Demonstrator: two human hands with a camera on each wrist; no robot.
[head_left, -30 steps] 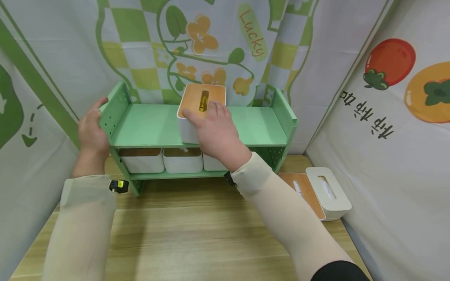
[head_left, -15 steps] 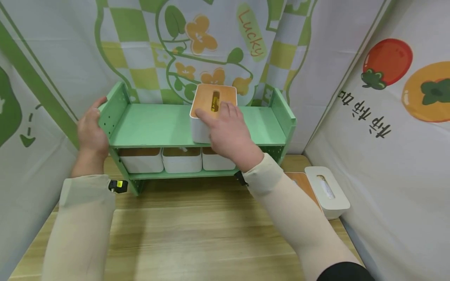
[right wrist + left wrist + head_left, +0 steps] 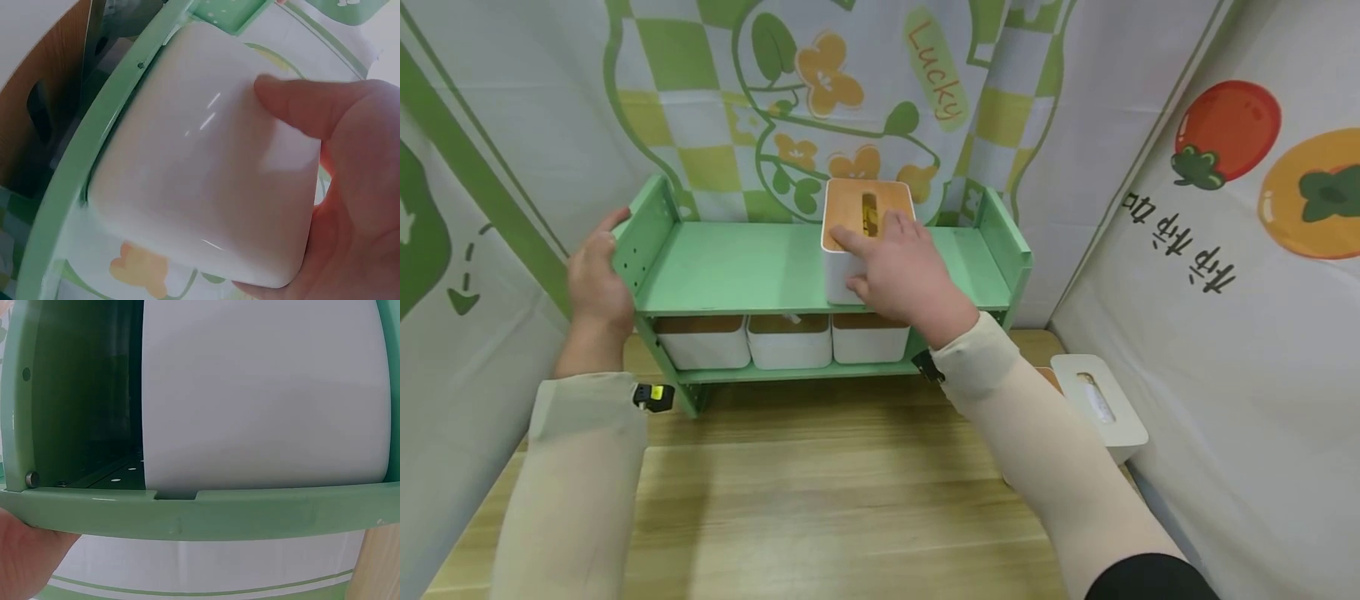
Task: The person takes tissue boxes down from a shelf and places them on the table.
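On the top board of the green shelf [image 3: 737, 258] sits a white tissue box [image 3: 847, 196] with a wooden lid, yellow showing through its slot. My right hand [image 3: 910, 271] grips this box, fingers over the lid. In the right wrist view the thumb lies on the white front of the tissue box [image 3: 200, 156]. My left hand [image 3: 598, 279] rests against the outside of the shelf's left side panel [image 3: 651, 229]. The left wrist view shows that hand [image 3: 28, 556] just below the panel edge, most of its fingers hidden. Its thumb does not show on the panel's inner face.
Three white boxes [image 3: 790, 346] with wooden tops stand on the lower board. A white lidded box [image 3: 1093, 400] lies on the wooden table [image 3: 820, 492] at right, with a wood-topped box mostly behind my right arm. Printed cloth walls enclose the sides and back.
The tissue box has slid right along the top board, with my right hand moving along on it. My left hand has stayed at the left side panel.
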